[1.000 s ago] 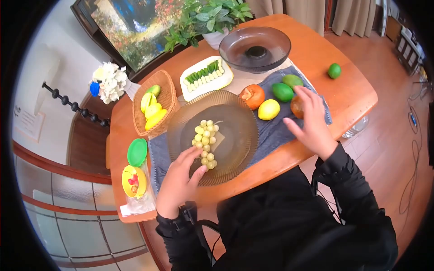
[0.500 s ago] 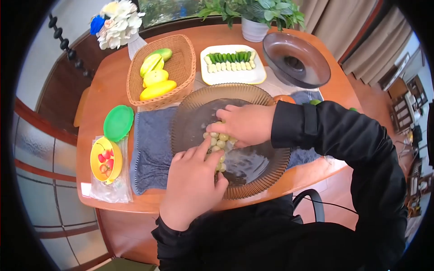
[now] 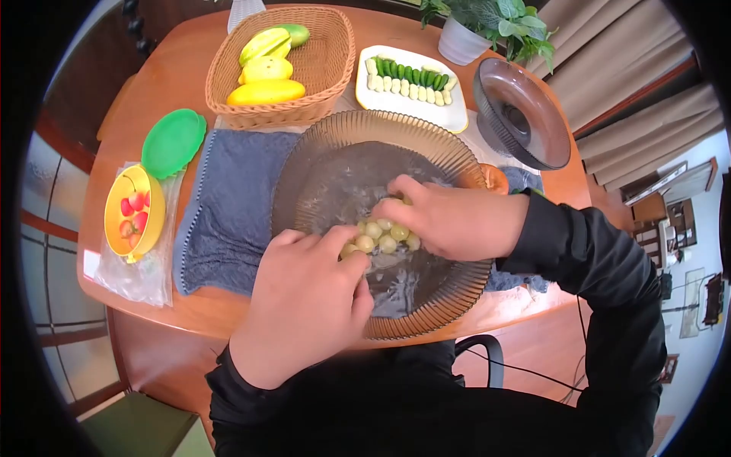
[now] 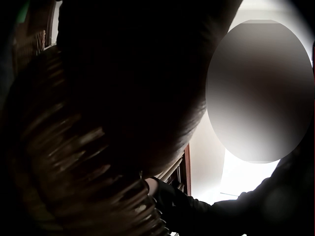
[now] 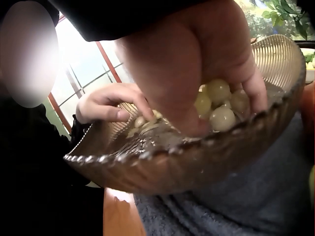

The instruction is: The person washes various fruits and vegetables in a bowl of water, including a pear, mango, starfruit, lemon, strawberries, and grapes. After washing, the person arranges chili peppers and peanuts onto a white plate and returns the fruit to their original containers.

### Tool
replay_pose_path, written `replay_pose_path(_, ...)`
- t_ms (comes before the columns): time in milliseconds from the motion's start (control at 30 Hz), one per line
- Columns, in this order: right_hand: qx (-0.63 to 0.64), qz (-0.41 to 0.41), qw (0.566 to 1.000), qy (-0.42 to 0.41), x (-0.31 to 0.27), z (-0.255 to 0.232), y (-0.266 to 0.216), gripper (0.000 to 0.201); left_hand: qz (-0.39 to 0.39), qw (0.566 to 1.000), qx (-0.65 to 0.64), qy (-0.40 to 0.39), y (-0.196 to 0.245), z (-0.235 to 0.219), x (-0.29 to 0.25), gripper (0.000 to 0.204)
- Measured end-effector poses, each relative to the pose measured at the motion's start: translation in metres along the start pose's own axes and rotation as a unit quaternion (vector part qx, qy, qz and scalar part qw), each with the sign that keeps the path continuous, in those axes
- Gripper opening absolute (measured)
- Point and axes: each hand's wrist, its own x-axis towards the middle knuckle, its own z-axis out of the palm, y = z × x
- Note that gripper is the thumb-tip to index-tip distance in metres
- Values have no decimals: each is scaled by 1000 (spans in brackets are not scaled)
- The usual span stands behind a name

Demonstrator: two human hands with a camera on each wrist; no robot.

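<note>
A bunch of pale green grapes [image 3: 385, 234] lies in water in a large ribbed, smoky-brown glass bowl [image 3: 457, 303]. My right hand [image 3: 464, 221] grips the bunch from the right; in the right wrist view its thumb and fingers reach down around several grapes [image 5: 222, 119]. From the left, my left hand [image 3: 304, 305] holds the near-left end of the bunch with curled fingers. The right wrist view shows the left fingertips [image 5: 146, 112] down at the grapes by the water. The left wrist view is mostly dark, with the left hand's grasp hidden.
A wicker basket [image 3: 335, 80] of yellow and green fruit stands behind the bowl, beside a white dish [image 3: 411, 114] of small green and white pieces. A second glass bowl [image 3: 548, 129] stands back right. At left are a green lid [image 3: 173, 143] and yellow bowl [image 3: 156, 206]. A blue towel [image 3: 228, 175] lies underneath.
My right hand has come from the fruit on the right into the bowl and onto the grapes. My left hand has closed on them too. The bunch now sits more bundled between both hands.
</note>
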Motion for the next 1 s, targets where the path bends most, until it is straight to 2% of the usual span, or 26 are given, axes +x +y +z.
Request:
replay_pose_path(67,-35,-33,995,88,2,7,-2,64,-5,1000,-3,-3,1,-1,0,23)
replay_pose_path(133,-48,-36,995,81,6,10,-3,61,-9,1000,-5,-6,1,-2,1,23)
replay_pose_path(200,-56,-37,995,73,9,8,-7,59,-17,999,-1,-41,2,-3,2,27)
replay_pose_path(267,-13,49,999,-10,11,-3,-17,54,-20,999,-4,-36,1,-2,2,30)
replay_pose_path(300,-12,49,999,-12,13,-10,-21,54,-20,999,-5,-33,1,-1,1,32)
replay_pose_path(367,-1,153,977,-145,16,-24,-25,50,-22,1000,-7,-17,1,0,1,34)
replay_pose_path(500,43,148,980,-122,10,-28,-22,54,-14,1000,5,23,0,4,0,39)
replay_pose_path(567,-4,10,1000,24,4,-13,-19,64,-10,1000,2,28,-1,4,0,39)
replay_pose_path(600,-4,10,1000,23,3,-8,-20,64,-5,1000,-1,31,-1,5,0,39)
replay_pose_path(667,-71,-44,991,103,3,-1,-23,75,-5,999,-3,39,-2,7,-1,38)
replay_pose_path(733,-69,-40,994,73,6,-4,-24,73,-5,999,-6,47,-1,7,-1,38)
replay_pose_path(800,-66,-35,996,42,7,-7,-23,70,-46,998,-30,18,2,4,0,36)
replay_pose_path(867,-96,-8,995,-11,6,-12,-24,60,-45,999,-26,13,3,3,0,37)
replay_pose_path(1000,-69,27,997,-15,4,-21,-25,50,-36,999,-25,15,3,2,1,38)
